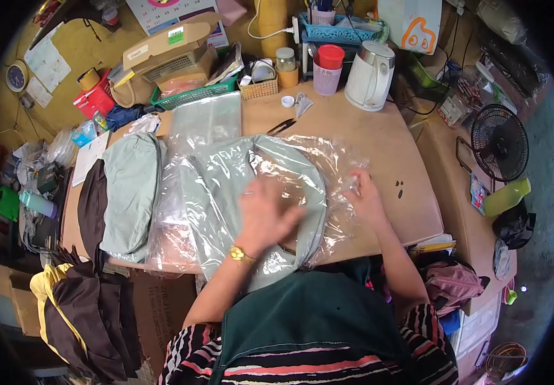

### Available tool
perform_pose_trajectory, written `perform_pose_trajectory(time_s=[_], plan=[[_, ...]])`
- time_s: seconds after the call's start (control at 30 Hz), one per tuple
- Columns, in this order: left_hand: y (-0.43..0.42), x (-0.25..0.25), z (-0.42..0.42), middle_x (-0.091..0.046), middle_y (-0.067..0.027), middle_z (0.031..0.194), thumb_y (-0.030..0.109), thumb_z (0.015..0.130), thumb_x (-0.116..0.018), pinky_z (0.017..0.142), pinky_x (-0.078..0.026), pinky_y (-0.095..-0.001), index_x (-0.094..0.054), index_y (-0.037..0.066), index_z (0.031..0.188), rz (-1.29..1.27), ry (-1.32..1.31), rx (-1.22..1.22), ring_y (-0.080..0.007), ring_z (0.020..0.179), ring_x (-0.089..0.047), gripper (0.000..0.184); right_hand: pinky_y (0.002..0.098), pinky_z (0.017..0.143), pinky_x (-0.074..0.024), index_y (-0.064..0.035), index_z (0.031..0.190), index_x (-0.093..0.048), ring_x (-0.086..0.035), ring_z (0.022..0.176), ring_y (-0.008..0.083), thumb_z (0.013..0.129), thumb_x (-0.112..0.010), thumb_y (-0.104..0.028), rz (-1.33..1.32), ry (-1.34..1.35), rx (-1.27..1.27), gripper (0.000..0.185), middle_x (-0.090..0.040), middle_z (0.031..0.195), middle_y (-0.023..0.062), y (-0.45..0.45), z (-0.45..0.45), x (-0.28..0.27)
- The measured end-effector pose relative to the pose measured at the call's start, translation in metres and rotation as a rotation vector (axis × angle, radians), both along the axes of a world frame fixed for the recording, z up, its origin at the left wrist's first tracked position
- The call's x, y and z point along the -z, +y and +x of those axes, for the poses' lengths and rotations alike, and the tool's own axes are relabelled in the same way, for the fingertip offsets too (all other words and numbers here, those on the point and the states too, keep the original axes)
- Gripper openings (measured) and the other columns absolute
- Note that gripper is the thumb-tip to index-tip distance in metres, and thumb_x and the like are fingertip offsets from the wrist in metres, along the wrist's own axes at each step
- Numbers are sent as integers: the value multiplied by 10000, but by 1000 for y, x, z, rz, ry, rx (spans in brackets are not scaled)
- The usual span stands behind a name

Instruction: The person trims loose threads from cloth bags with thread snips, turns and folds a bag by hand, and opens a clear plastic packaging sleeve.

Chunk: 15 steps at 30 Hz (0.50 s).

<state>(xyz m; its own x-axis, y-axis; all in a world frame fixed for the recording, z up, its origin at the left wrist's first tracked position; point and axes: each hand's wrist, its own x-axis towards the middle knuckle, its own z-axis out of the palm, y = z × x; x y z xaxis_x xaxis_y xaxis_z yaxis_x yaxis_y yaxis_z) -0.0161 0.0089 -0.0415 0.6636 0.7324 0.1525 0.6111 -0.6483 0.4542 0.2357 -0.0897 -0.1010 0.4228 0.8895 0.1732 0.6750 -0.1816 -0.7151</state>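
Observation:
A pale grey-green cloth piece [216, 176] with a curved band lies inside a clear plastic bag [338, 154] on the table in front of me. My left hand [265, 215], with a gold watch at its wrist, is over the bagged cloth, thumb spread; motion blurs its fingers. At the bag's right edge, my right hand [361, 196] pinches the crinkled plastic between thumb and fingers. More folded pale green cloth [129, 192] lies to the left, partly over a dark brown cloth [92, 208]. Flat clear bags [207, 119] are stacked behind the cloth.
Black thread snips [282, 126] lie near the table's back. A green basket [193, 99], a lilac cup [327, 78] and a white kettle [370, 76] line the far edge. A black fan [499, 142] stands right. Brown cloth with yellow trim [91, 314] hangs at lower left.

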Motion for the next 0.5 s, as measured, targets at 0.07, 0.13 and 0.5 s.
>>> perform_pose_trajectory(time_s=[0.07, 0.13, 0.5], plan=[[-26, 2, 41, -552, -247, 1236, 404, 830, -674, 898, -453, -487, -522, 22, 1249, -57, -329, 192, -390, 1101, -567, 587, 355, 907, -454, -85, 1347, -399, -579, 1015, 214, 853, -697, -70, 245, 831, -255, 577, -553, 1218, 136, 14, -19, -40], [-5, -7, 77, -667, -184, 906, 338, 888, -626, 684, -509, -408, -606, 6, 1048, -176, -302, 280, -285, 798, -668, 369, 339, 912, -444, -79, 1347, -397, -558, 1031, 181, 889, -671, -113, 452, 793, -398, 535, -541, 1238, 121, 14, -37, -93], [86, -180, 33, -658, -97, 950, 68, 926, -570, 720, -546, -316, -618, -18, 1054, -659, -1542, 124, -184, 811, -648, 161, 400, 1017, -408, -122, 1539, -152, -420, 1293, 239, 937, -592, -435, 501, 1516, -33, 809, -267, 1548, 116, -17, 21, -24]])
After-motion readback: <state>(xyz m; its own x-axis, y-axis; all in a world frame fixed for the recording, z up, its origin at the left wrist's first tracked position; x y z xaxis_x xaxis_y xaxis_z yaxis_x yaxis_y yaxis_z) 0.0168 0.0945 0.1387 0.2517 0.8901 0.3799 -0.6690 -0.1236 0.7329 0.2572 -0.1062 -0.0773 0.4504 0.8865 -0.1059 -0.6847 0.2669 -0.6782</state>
